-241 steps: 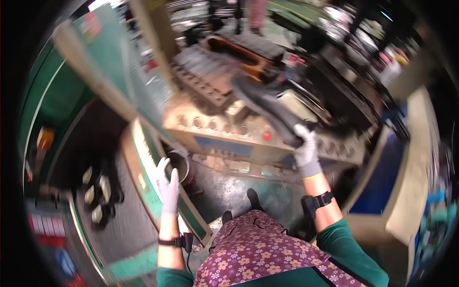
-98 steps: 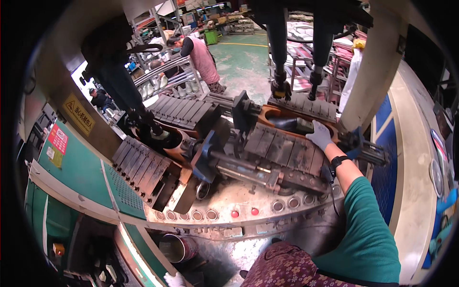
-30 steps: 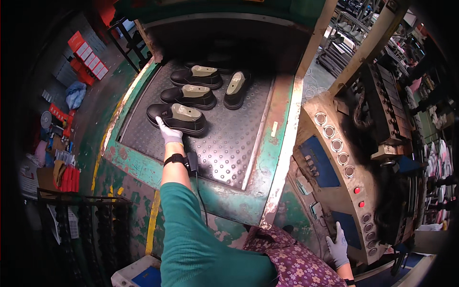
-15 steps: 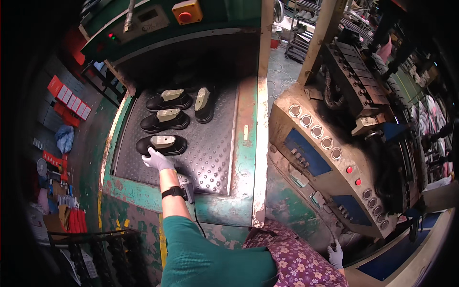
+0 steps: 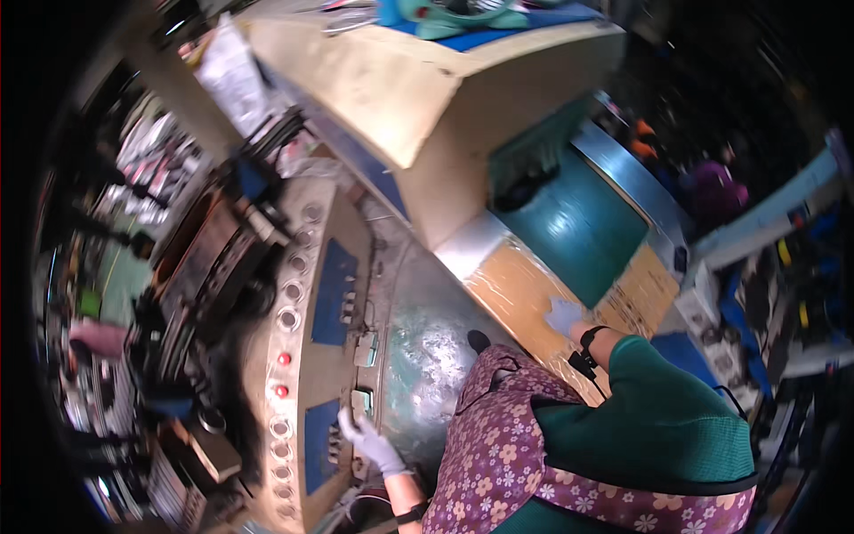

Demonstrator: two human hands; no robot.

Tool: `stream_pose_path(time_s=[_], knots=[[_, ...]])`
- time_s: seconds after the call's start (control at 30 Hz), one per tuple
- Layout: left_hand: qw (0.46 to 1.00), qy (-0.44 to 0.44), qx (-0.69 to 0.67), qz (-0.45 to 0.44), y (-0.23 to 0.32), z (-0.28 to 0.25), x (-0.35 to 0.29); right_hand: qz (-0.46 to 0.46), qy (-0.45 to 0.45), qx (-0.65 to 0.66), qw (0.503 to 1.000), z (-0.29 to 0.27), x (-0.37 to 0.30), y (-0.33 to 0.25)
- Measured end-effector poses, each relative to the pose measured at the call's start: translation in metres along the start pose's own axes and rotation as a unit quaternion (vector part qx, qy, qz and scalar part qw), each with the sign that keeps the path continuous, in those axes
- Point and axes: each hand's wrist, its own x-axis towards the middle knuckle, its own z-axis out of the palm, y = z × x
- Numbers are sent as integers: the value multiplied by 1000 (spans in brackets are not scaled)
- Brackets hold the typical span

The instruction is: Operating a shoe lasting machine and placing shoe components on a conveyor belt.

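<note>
My left hand, in a white glove, hangs beside the machine's control panel. Its fingers are apart, and I see nothing in them. On my other side, my gloved right hand is over the tape-covered cardboard at the near end of a green conveyor belt. The right fingers look stretched out with nothing visible in them; some blur keeps me from telling whether they touch the cardboard. A dark object, too shadowed to name, lies where the belt meets the tunnel opening.
A large beige machine housing rises ahead, with a green fan-like device on top. Red buttons and round gauges line the panel at left. Green floor lies between panel and conveyor. A metal side rail borders the belt.
My view has swung right, from the press bed with dark shoes to the conveyor. My left hand has come away from a shoe, and my right hand is now over the cardboard.
</note>
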Motion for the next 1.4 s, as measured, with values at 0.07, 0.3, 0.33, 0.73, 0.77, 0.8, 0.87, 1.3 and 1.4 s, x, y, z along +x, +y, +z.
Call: stream_pose_path(time_s=[0.07, 0.3, 0.33, 0.73, 0.77, 0.8, 0.87, 1.3, 1.4], knots=[[980, -192, -14, 41, 21, 77, 15, 97, 29, 40, 994, -10, -21, 19], [799, -578, -20, 166, 144, 364, -7, 353, 186, 47, 916, 55, -34, 149], [791, -570, -22, 221, 158, 405, -8, 369, 146, 135, 908, 60, -32, 163], [750, -493, 333, 289, 270, 764, 34, 382, 48, 138, 913, 51, -24, 137], [717, -510, 379, 284, 258, 779, 52, 370, 48, 131, 918, 51, -19, 131], [750, -438, 388, 308, 247, 789, 63, 364, 48, 121, 922, 51, -13, 130], [727, -519, 355, 276, 274, 803, 10, 401, 42, 96, 910, 52, -26, 154], [557, -828, -15, 64, 268, 445, 48, -34, 58, 645, 761, -114, 17, 106], [612, -787, 23, 79, 225, 331, 79, -135, -241, 701, 657, -145, 36, 1]])
